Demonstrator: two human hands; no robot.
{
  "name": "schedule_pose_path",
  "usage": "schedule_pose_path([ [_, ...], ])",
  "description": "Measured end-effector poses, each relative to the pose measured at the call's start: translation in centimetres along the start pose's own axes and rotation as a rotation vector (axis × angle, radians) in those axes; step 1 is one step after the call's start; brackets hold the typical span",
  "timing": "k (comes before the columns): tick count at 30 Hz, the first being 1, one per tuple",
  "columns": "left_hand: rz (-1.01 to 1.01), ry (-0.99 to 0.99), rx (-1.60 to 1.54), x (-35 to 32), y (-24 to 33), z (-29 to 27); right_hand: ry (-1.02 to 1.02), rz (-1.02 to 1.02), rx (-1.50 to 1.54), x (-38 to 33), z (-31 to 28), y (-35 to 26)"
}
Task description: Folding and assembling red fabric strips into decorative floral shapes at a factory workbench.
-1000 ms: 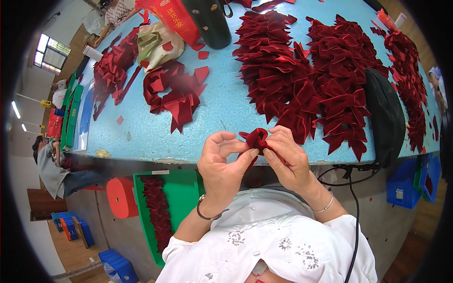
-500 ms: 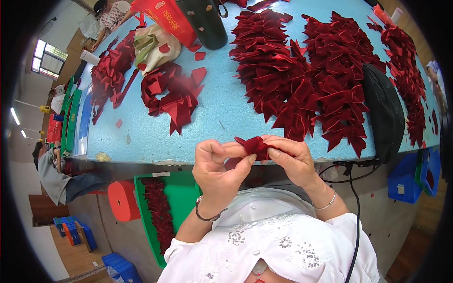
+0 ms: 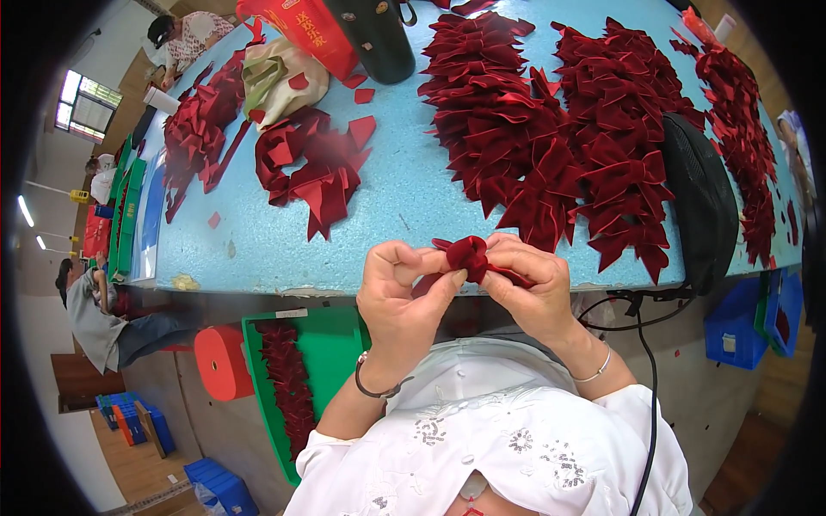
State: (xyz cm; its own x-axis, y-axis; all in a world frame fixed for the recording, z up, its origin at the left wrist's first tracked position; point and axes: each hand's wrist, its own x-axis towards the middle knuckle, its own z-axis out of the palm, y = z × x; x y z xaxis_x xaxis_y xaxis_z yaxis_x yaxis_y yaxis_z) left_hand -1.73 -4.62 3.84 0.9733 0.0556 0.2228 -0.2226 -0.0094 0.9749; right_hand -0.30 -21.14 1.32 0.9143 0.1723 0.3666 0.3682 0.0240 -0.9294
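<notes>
A dark red velvet bow (image 3: 467,256) is pinched between both hands, just in front of the table's near edge. My left hand (image 3: 400,288) grips its left side with thumb and forefinger. My right hand (image 3: 529,279) holds the other side, fingertips bent around it, a ribbon tail showing beneath them. The bow's rounded middle faces up. Beyond my hands, finished-looking velvet bows lie in a thick row (image 3: 490,112), with a second row (image 3: 615,146) to its right. Left of these lies a loose heap of red velvet ribbon pieces (image 3: 318,172).
On the blue table (image 3: 396,198) stand a dark bottle (image 3: 376,43), a red bag (image 3: 301,34), a pale cloth bundle (image 3: 284,82) and a black bag (image 3: 701,202). Below the edge sits a green bin (image 3: 331,365) with bows, beside a red roll (image 3: 224,363). A black cable (image 3: 651,387) hangs at right.
The bow has turned and risen slightly between my fingers, so its rounded middle and a tail on the right now show. Both hands keep their pinch.
</notes>
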Motion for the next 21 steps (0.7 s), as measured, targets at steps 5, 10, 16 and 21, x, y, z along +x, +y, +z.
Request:
schedule_pose_path([
  [5, 0.049, 0.019, -0.07, -0.2, -0.1, 0.2, 0.067, -0.101, -0.15, 0.3, 0.6, -0.7],
  [10, 0.088, -0.007, -0.066, -0.3, 0.0, -0.4, 0.089, -0.034, -0.133, -0.2, 1.1, -0.7],
  [16, -0.091, -0.019, -0.177, 0.1, 0.5, -0.9, -0.027, 0.018, -0.068, 0.2, 0.5, -0.4],
  [21, -0.117, -0.07, -0.12, 0.0, 0.4, -1.3, -0.075, 0.085, -0.052, 0.1, 0.3, -0.4],
])
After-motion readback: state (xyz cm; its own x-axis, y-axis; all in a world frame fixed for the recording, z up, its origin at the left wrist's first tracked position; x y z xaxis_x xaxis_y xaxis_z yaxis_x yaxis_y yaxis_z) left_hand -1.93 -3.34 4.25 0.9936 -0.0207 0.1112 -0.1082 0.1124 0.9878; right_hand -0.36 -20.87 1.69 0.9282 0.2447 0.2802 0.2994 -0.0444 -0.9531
